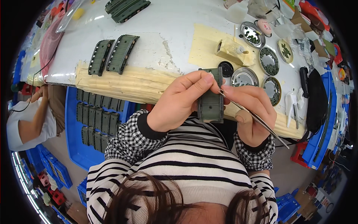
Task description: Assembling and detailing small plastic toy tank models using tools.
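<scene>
My left hand (181, 98) grips a dark green ridged plastic part (210, 106) at its upper middle, holding it up just in front of the table edge. In my right hand (253, 108) is a pair of metal tweezers (257, 118), its tips meeting the part close to my left fingertips. Whether the tips pinch a small piece cannot be seen. Two similar green parts (122, 54) lie side by side on the table to the left, and a stack of them (126, 9) sits farther back.
At right stand round metal dishes (268, 61) of small green pieces, a black round lid (226, 68) and a tape-wrapped block (234, 51) with a bottle in it. A blue crate (80, 149) of green parts is below left. Another person (33, 119) sits at far left.
</scene>
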`<state>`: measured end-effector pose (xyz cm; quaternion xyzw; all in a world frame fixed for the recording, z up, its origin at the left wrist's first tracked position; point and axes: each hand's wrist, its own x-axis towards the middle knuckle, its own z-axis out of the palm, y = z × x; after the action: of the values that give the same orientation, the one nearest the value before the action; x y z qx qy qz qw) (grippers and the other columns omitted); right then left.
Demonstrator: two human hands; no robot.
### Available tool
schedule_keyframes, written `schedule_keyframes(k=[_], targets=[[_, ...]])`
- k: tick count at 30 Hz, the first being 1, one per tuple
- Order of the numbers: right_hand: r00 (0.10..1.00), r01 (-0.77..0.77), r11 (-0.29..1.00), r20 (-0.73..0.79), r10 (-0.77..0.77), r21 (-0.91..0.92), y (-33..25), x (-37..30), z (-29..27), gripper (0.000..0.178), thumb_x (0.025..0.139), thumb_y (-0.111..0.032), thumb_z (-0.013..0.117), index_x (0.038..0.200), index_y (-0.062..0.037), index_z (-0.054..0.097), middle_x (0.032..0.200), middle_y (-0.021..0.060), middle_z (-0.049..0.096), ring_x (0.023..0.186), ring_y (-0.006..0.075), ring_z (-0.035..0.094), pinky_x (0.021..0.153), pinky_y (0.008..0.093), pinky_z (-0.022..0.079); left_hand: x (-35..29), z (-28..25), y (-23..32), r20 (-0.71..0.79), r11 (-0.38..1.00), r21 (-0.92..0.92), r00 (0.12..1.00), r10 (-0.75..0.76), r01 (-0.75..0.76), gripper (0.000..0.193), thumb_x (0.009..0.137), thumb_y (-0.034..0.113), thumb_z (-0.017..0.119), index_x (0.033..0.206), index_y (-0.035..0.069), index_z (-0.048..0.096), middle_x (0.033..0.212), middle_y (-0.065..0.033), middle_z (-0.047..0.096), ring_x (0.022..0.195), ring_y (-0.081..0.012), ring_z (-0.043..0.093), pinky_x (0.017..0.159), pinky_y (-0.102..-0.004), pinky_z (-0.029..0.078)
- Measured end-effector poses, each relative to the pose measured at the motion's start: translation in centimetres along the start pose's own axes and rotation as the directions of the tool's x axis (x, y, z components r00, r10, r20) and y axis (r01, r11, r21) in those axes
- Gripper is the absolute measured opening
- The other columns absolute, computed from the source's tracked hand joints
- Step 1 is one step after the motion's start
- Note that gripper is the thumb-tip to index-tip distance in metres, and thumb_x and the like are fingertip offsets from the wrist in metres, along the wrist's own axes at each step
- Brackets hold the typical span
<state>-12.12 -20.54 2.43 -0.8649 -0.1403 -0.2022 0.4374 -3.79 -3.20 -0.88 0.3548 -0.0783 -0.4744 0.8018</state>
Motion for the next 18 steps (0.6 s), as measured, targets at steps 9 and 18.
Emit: schedule_keyframes(k=[9, 18], targets=[[0.986, 0.155, 0.978, 0.084, -0.144, -0.14, 1.0, -0.3, 0.5, 0.037, 0.08, -0.02, 0.07, 0.11, 0.0012, 0.067, 0.107, 0.0166, 0.065, 0.092, 0.0272, 0.067, 0.077, 0.0321, 0.055, 0.0, -0.2, -0.5, -0.018, 1.0, 0.003, 0.999, 0.03, -0.03, 0.03, 0.104, 0.027, 0.042, 0.096, 0.003, 0.058, 0.091, -0.001, 0.058, 0.086, -0.0074, 0.054, 0.078, -0.0235, 0.047], [0.982, 0.178, 0.966, 0.097, -0.163, -0.187, 0.3, 0.0, 0.6, 0.036, 0.071, -0.004, 0.067, 0.107, 0.0008, 0.069, 0.102, 0.0145, 0.066, 0.093, 0.027, 0.067, 0.077, 0.0326, 0.056, 0.0, -0.9, -0.7, -0.02, 0.997, 0.067, 0.999, 0.027, -0.026, 0.029, 0.104, 0.026, 0.041, 0.096, 0.003, 0.058, 0.091, -0.001, 0.058, 0.086, -0.0071, 0.054, 0.08, -0.0231, 0.046]])
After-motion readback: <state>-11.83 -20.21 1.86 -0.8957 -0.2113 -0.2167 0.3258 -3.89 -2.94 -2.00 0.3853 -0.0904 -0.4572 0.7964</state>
